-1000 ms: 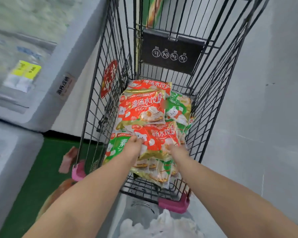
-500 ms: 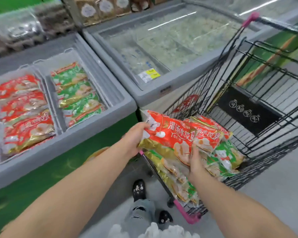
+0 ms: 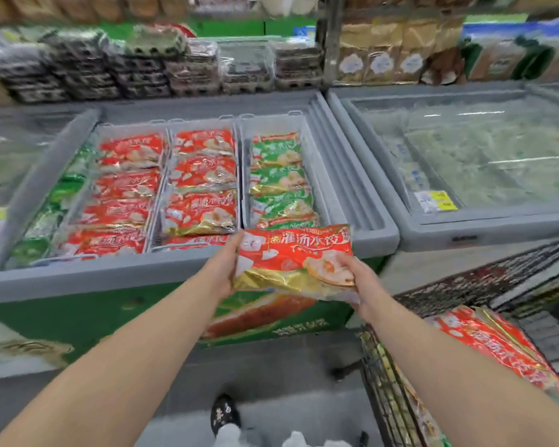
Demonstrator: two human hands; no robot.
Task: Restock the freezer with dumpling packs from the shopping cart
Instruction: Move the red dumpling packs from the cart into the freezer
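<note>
The red dumpling pack (image 3: 293, 258) carries large white Chinese characters across its top, 灌汤水饺 (the clearest print in sight). The same characters show, blurrier, on the red packs in the freezer (image 3: 204, 206) and on a red pack in the shopping cart (image 3: 494, 345). Yellow price tags (image 3: 439, 200) on the neighbouring freezer lid are too blurred to read.
</note>
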